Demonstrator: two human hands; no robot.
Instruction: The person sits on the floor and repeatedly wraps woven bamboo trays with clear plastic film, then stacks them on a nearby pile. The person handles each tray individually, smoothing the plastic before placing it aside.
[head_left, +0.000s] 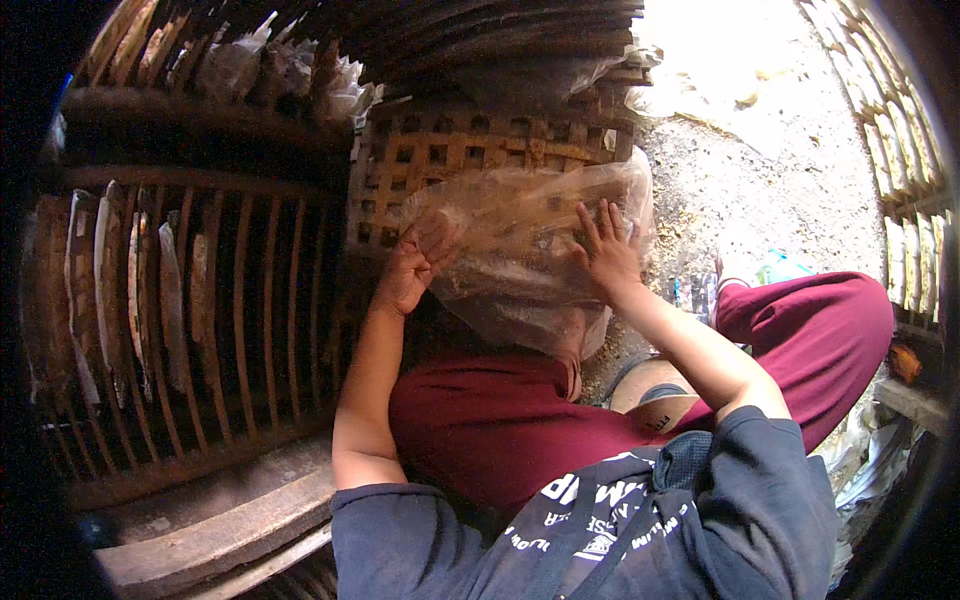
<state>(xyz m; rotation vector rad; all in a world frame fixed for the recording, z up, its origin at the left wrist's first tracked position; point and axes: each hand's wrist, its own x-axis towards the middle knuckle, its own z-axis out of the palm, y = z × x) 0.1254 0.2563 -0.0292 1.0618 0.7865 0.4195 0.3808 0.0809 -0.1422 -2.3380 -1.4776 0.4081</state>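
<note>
A clear plastic bag or sheet (517, 262) lies spread before me, partly over the side of a plastic crate (450, 146) with square holes. At the sheet's left part is my left hand (421, 259), its fingers bent and partly behind or against the film; whether it grips the film is not plain. My right hand (609, 247) rests on the sheet's right part with fingers spread. Below the hands the film hangs in folds near my bare foot (571, 337). What lies under the sheet is hard to make out.
Slatted wooden racks (255, 315) with upright pieces stand at left, above a wooden beam (225, 532). Dark corrugated sheets (487, 37) are stacked beyond the crate. The sunlit, littered ground (697, 172) lies at right, beside another slatted rack (900, 165). My crossed legs (510, 427) are close below.
</note>
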